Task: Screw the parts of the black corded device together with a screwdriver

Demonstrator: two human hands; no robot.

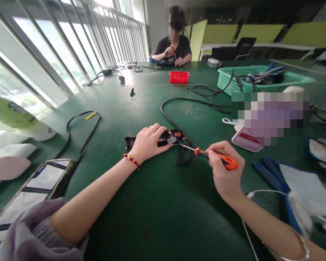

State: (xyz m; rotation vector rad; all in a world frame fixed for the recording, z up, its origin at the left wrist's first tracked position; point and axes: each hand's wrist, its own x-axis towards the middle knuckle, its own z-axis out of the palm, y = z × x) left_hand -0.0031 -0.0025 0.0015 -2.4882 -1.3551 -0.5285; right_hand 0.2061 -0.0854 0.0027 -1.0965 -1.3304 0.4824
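My left hand is wrapped over an opened black corded device lying on the green table, pressing it down. Wires, a grey part and red bits show inside its casing; its exact kind I cannot make out. A black loop-shaped handle part is at its right end. In my right hand is a screwdriver with an orange and black handle. Its shaft points left and its tip reaches the exposed wires; whether it touches a screw is too small to tell.
A black cord curves from the device toward a green basket of tools. A red tray and a small black part lie farther off. Phones, gloves and a bottle flank me. Another person works opposite.
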